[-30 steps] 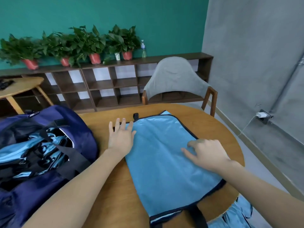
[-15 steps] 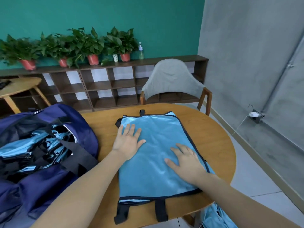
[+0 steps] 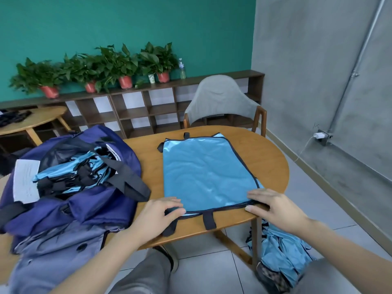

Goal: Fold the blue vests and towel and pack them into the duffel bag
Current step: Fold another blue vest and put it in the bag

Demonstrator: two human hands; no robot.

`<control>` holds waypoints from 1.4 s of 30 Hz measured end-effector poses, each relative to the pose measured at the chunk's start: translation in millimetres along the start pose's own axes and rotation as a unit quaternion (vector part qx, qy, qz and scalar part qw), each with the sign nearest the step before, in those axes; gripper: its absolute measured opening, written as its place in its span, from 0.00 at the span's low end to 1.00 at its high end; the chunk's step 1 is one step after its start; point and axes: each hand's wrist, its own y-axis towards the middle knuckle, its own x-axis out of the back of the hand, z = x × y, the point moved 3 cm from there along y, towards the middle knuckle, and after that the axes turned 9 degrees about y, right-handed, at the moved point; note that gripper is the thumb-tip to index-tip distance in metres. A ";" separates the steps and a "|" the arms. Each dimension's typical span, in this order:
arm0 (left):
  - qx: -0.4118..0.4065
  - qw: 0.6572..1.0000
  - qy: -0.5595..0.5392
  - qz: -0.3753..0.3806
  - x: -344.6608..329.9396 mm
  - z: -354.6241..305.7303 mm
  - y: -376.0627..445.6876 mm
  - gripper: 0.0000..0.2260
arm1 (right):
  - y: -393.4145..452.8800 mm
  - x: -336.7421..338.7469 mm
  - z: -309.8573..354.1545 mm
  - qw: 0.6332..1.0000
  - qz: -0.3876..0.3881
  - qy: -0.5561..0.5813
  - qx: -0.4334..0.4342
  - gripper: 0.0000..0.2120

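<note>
The left hand (image 3: 158, 211) gripped the near left corner of the blue vest (image 3: 205, 172), fingers curled over its dark-bound hem, low and left of centre in the frame. The right hand (image 3: 273, 205) pinched the near right corner, fingers on top and thumb at the hem. The vest lay flat on the round wooden table (image 3: 267, 153), mid-frame.

Judging by that paired hold, the step in hand was a fold away from the body. To do it well, both corners should rise together and meet the far corners squarely, and the loose black straps (image 3: 209, 220) should be tucked in first so they do not trail.

The fabric looked thin, glossy and slippery, softly creased, with black binding round a roughly rectangular outline. At left sat the navy duffel bag (image 3: 101, 209), soft and slumped, open-mouthed, with shiny blue vests and black straps heaped inside. More blue fabric (image 3: 284, 255) hung bunched at lower right, below the table edge.
</note>
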 end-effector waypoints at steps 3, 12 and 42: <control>0.007 0.999 0.015 0.028 -8.6 5.1 -21.6 0.34 | -13.7 -3.3 0.6 1.000 -0.015 0.021 -0.003 0.30; 0.044 0.999 -0.010 -0.005 -5.6 -18.6 -61.9 0.28 | -34.7 -8.1 6.3 0.994 -0.093 -0.030 0.047 0.12; 0.206 0.919 -0.307 -0.137 11.1 19.1 23.8 0.06 | 83.6 0.5 -13.1 0.966 -0.139 0.183 -0.122 0.05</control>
